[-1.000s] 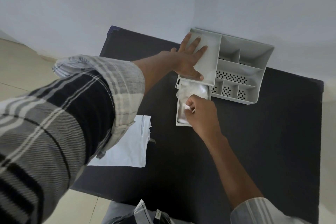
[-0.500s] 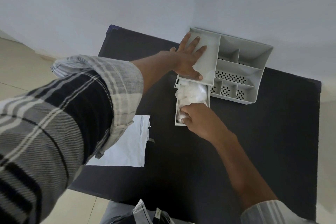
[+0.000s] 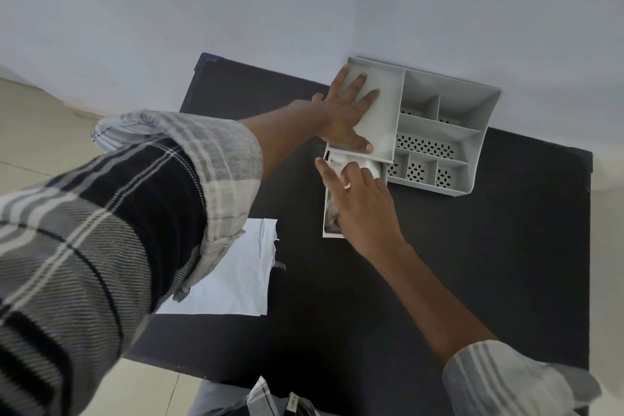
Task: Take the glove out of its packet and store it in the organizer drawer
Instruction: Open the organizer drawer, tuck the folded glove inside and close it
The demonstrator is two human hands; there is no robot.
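Observation:
A grey plastic organizer (image 3: 449,118) stands at the far edge of the black table, against the wall. Its drawer (image 3: 327,213) is pulled out toward me. A whitish, translucent glove (image 3: 366,165) lies crumpled inside the drawer. My left hand (image 3: 344,115) lies flat on the organizer's solid lid, fingers spread. My right hand (image 3: 361,206) rests on top of the glove in the drawer, fingers extended and pressing down, and hides most of the glove. The white paper packet (image 3: 236,277), torn at one edge, lies on the table to the left.
The black table (image 3: 472,263) ends at the wall behind and at a tiled floor (image 3: 37,132) on the left. The organizer's open compartments (image 3: 425,145) have perforated bottoms. A checked sleeve fills the lower left.
My right hand slid from the drawer's front end farther in and opened out flat over the glove. My left hand stayed on the lid.

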